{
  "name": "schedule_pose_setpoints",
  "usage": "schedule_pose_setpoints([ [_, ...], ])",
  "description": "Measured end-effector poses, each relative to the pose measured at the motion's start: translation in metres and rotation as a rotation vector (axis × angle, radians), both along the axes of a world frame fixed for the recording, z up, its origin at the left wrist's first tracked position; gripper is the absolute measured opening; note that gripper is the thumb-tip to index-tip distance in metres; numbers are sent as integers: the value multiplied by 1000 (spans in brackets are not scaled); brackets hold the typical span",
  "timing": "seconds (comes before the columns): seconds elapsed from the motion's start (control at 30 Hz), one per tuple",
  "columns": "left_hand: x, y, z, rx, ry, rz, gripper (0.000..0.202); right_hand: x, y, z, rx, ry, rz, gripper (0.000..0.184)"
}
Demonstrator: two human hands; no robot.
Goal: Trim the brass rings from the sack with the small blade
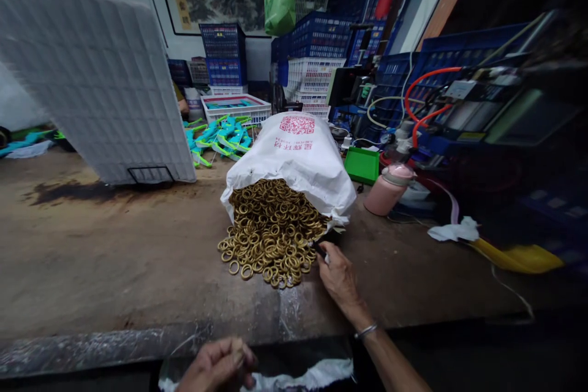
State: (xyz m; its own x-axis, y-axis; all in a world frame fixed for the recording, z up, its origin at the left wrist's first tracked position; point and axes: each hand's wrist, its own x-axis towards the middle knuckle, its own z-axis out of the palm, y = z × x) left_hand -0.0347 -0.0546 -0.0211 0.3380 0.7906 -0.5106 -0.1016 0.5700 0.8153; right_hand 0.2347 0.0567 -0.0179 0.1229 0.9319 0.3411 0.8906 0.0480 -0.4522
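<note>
A white sack (298,156) lies on its side on the worn wooden workbench (114,257), spilling a heap of several small brass-coloured rings (269,236). My right hand (337,275) reaches to the right edge of the heap, fingers closed on a thin dark tool whose tip touches the rings. A bracelet is on that wrist. My left hand (218,364) sits at the bench's near edge, fingers pinched together on something small I cannot make out, above a white bag (312,373).
A large white gridded panel (101,79) leans at the back left. Teal and green plastic parts (220,138), blue and white crates (316,52), a green tray (362,164), a pink bottle (388,190), hoses and a machine (468,110) crowd the back and right.
</note>
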Motion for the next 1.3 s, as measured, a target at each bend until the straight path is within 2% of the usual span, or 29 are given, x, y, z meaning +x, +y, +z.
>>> schedule_pose_setpoints([
  [0.07, -6, 22, 15, 140, 176, 158, 41, 14, 2, -1, -66, -126, -71, 27],
  [0.13, -14, 55, 23, 391, 405, 318, 36, 22, 3, -2, -145, -221, -94, 31],
  [0.23, -28, 112, 18, 872, 829, 395, 35, 20, 2, -3, -200, -277, -58, 34],
  [0.33, -35, 159, 6, 960, 941, 400, 37, 6, -3, -2, -198, -279, -7, 35],
  [0.43, -30, 182, -1, 1009, 1000, 316, 34, -10, -9, 1, -184, -261, 35, 43],
  [0.6, -13, 182, -5, 1062, 1056, 125, 20, -34, -14, -1, -140, -206, 98, 46],
  [0.87, 11, 156, -16, 1085, 1113, 167, 27, -51, -13, -12, -32, -85, 232, 55],
  [1.0, 13, 146, -19, 1111, 1078, 199, 28, -52, -10, -15, 1, 11, 245, 53],
  [1.1, 9, 141, -17, 1122, 1059, 259, 27, -50, -6, -13, 18, 183, 237, 45],
  [1.2, 10, 130, -6, 1144, 1015, 339, 26, -52, -4, -1, -19, 462, 191, 27],
  [1.3, 26, 111, 10, 1131, 779, 394, 24, -58, -8, 16, -112, 722, 197, 25],
])
